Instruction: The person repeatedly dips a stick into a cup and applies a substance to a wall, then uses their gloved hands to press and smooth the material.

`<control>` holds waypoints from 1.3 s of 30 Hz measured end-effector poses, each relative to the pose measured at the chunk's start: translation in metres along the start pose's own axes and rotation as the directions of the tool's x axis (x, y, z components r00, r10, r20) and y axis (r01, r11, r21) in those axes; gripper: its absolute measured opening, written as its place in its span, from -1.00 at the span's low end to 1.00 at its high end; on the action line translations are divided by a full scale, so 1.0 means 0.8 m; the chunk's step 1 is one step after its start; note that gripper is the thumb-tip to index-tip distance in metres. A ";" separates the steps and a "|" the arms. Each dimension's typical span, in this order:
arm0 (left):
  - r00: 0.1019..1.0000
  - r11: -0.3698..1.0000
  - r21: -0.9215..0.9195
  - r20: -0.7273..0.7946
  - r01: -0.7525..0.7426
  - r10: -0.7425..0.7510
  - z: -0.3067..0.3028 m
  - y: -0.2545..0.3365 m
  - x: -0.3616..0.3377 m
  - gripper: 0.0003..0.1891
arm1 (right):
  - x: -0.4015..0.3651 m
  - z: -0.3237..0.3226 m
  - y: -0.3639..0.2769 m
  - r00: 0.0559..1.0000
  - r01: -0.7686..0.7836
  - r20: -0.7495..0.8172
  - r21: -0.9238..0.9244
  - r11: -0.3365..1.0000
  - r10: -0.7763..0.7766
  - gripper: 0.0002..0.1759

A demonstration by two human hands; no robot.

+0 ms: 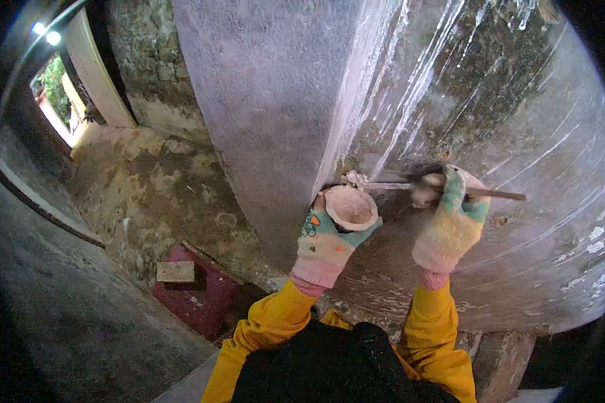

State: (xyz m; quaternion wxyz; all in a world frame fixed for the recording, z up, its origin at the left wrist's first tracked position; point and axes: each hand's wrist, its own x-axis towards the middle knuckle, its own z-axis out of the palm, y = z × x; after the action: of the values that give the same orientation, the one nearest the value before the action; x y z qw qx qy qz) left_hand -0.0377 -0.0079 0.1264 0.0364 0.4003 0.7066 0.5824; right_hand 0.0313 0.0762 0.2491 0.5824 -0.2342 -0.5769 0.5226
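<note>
My left hand (326,247), in a pastel knit glove, grips a small round bowl (351,207) whose inside and rim are coated with pale, plaster-like paste. The bowl is close to the wall (282,80). My right hand (454,225), gloved alike, is closed around a slim tool with a narrow flat blade (388,186) and a brown handle (504,195) sticking out to the right. The blade's tip meets a lump of pale paste (355,180) just above the bowl's rim. A pale rounded shape by my right fingers is too blurred to name.
White drips and streaks (410,87) run down the wall. On the stained floor (175,174) at left, a small block (175,271) rests on a dark red board (198,305). A bright doorway (54,94) opens at upper left. Wooden pieces (507,366) stand at lower right.
</note>
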 end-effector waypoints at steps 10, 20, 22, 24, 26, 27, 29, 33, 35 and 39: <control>0.971 0.996 0.067 -0.234 0.058 -0.040 -0.001 0.016 0.006 -0.32 | -0.010 -0.007 0.008 0.984 0.173 0.046 0.044 0.984 -0.175 -0.87; 0.993 0.951 0.302 -0.070 -0.066 0.091 -0.008 0.017 -0.002 -0.53 | -0.008 -0.014 0.007 0.994 0.100 0.045 0.074 0.992 -0.103 -0.87; 0.996 0.963 0.267 0.086 -0.039 0.017 -0.016 0.023 0.000 -0.57 | -0.005 -0.011 0.009 0.988 0.140 0.075 -0.030 0.990 -0.138 -0.85; 0.998 0.948 0.312 0.048 -0.062 0.049 -0.002 -0.006 -0.007 -0.57 | -0.005 -0.011 0.005 0.989 0.143 0.033 -0.004 0.990 -0.142 -0.87; 0.997 0.932 0.355 0.015 -0.076 0.075 -0.004 0.001 -0.009 -0.56 | -0.004 -0.018 0.004 0.995 0.092 0.018 0.055 0.994 -0.094 -0.88; 0.999 0.954 0.298 0.018 0.037 -0.044 -0.019 0.036 -0.003 -0.58 | -0.004 -0.017 0.007 0.996 0.092 0.016 0.053 0.994 -0.093 -0.88; 0.987 0.960 0.239 0.034 0.145 -0.158 -0.021 0.042 0.000 -0.59 | -0.004 -0.012 0.014 0.987 0.149 0.066 0.025 0.989 -0.150 -0.85; 0.996 0.997 -0.010 0.053 0.072 -0.071 -0.016 0.031 0.005 -0.47 | -0.003 -0.014 0.010 0.982 0.181 0.054 0.006 0.983 -0.182 -0.85; 0.958 0.899 -0.331 0.093 0.286 -0.270 -0.014 0.027 0.003 -0.46 | -0.009 -0.022 0.006 0.991 0.108 0.060 0.112 0.988 -0.116 -0.87; 0.996 0.852 0.516 0.036 -0.091 0.084 -0.001 0.002 -0.005 -0.49 | -0.007 -0.021 0.026 0.958 0.265 0.096 0.075 0.961 -0.271 -0.85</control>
State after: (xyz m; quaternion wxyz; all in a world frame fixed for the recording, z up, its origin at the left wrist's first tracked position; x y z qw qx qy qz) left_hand -0.0349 -0.0111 0.1264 -0.0945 0.4306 0.8178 0.3699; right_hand 0.0410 0.0838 0.2250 0.6234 -0.1079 -0.6170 0.4681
